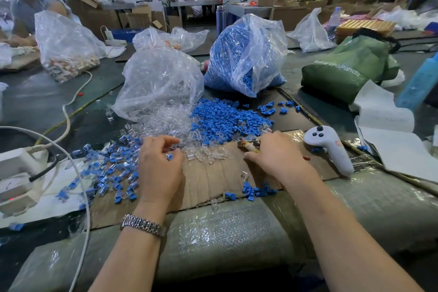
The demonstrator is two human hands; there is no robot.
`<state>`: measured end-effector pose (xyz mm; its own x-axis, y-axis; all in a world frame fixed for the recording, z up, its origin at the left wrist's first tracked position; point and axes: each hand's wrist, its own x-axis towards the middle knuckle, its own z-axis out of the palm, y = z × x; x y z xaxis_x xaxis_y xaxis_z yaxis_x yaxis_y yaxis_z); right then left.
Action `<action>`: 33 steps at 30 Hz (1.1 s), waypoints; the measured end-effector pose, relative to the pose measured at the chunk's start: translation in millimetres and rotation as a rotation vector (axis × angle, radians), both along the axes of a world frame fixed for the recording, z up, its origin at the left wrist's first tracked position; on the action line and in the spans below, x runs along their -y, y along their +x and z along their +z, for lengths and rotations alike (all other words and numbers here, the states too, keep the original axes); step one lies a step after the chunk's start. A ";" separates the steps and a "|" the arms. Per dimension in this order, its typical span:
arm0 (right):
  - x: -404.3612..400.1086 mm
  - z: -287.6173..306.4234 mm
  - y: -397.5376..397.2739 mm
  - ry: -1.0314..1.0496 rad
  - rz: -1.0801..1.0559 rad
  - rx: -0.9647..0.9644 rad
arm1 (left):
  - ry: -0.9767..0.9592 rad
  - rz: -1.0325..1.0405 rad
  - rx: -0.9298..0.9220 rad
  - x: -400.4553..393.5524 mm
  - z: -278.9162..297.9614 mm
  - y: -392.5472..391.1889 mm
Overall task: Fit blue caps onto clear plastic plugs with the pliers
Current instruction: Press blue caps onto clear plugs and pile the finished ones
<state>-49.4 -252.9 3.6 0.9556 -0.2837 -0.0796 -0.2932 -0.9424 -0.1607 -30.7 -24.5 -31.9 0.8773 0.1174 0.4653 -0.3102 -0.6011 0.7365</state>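
My left hand (160, 163) has its fingers curled at the edge of the clear plug pile (166, 121), and a blue cap (169, 156) shows under its fingers. My right hand (277, 153) grips the pliers (248, 143), whose worn handles stick out to the left of the fist. Loose blue caps (222, 121) lie heaped just beyond both hands. Finished plugs with blue caps (113, 168) are scattered to the left on a cardboard sheet (213, 180).
A clear bag of plugs (161, 80) and a bag of blue caps (246, 54) stand behind the piles. A white controller (331, 147) lies to the right, a green bag (348, 69) beyond it. White cables and a power box (19, 173) sit left. Another person works far left.
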 end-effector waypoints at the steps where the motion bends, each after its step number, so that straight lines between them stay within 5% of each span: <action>1: -1.0 -1.0 0.8 -0.013 -0.004 0.004 | 0.020 -0.050 -0.023 0.8 -0.8 -0.2; 6: -12.3 16.9 -6.9 0.128 0.159 0.092 | 0.138 -0.192 -0.095 5.3 -3.3 -1.9; 11: -25.3 24.8 -26.9 0.339 0.442 -0.149 | 0.313 -0.238 -0.085 11.1 -8.2 -1.6; 21: -37.4 20.8 -32.7 0.085 0.530 -0.139 | 0.558 -0.233 0.011 20.4 -17.2 1.8; 28: -27.5 11.3 -21.5 0.250 0.436 0.107 | 0.453 -0.258 0.027 19.9 -12.2 -2.1; 31: -23.0 6.1 -18.4 0.451 0.362 0.185 | 0.260 -0.287 -0.036 17.7 -7.8 -5.2; 33: -20.9 4.3 -17.7 0.585 0.319 0.232 | -0.042 -0.328 -0.164 14.3 -5.5 -5.9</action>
